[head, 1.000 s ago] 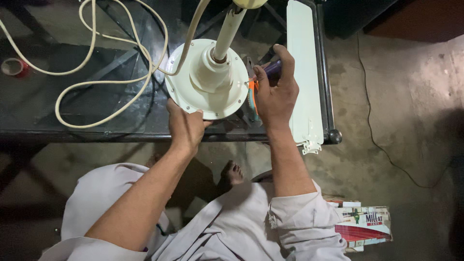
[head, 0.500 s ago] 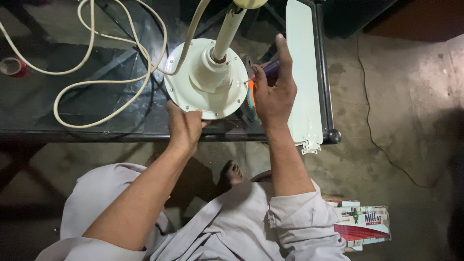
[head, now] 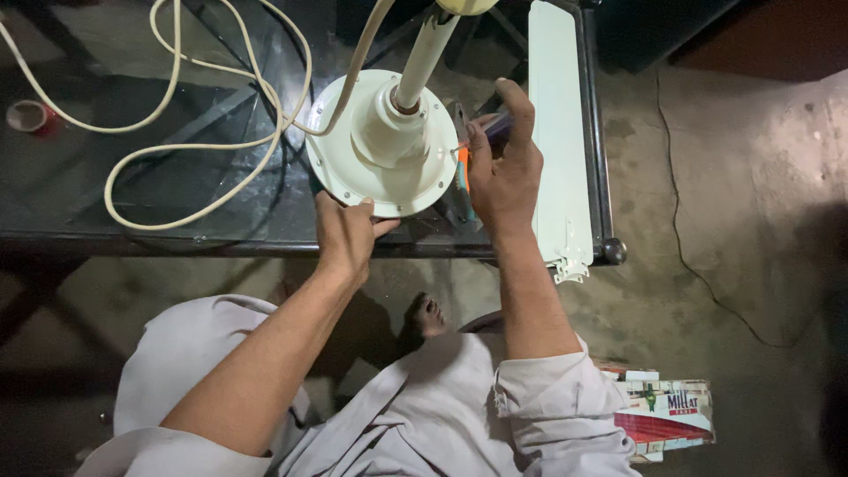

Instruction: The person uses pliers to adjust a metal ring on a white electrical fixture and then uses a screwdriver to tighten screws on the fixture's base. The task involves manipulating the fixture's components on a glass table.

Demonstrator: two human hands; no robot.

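A cream round fan base (head: pixel 384 146) with an upright pole (head: pixel 424 57) stands on a dark glass table (head: pixel 177 159). My left hand (head: pixel 346 231) grips the base's near rim. Against the right side of the base, my right hand (head: pixel 503 163) is closed around a screwdriver with an orange and dark handle (head: pixel 463 168). Its tip is hidden behind the base and my fingers.
A cream power cable (head: pixel 203 106) loops over the table's left part. A long cream fan blade (head: pixel 558 141) lies along the table's right edge. A small red-rimmed roll (head: pixel 29 116) sits far left. A printed cardboard box (head: pixel 662 415) lies on the concrete floor by my right elbow.
My right hand has shifted slightly along the base's edge with the screwdriver. The left hand keeps its hold on the rim.
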